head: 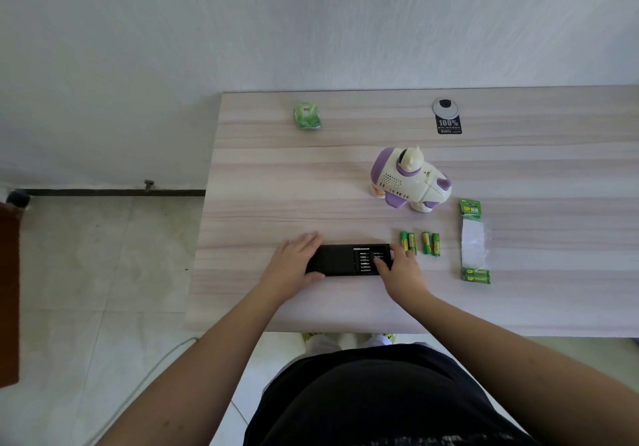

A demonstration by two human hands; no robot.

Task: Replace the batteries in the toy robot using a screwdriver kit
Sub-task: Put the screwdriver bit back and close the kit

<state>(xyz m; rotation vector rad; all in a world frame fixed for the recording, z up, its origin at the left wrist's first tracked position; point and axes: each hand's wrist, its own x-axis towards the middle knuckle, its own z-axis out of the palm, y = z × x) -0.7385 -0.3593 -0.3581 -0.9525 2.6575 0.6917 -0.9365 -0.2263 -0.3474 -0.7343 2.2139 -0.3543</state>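
On the worktop (276, 307) the left hand (297, 259) grips the left end of the open black kit (340, 260), the right hand (397, 267) pinches at bits in its right half, and four batteries (420, 243) lie just beside, below the toy (409, 182).

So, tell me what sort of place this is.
Probably a home or office room: a pale wood-grain desk with a round grey cable grommet, standing against a plain white wall over a light tiled floor.
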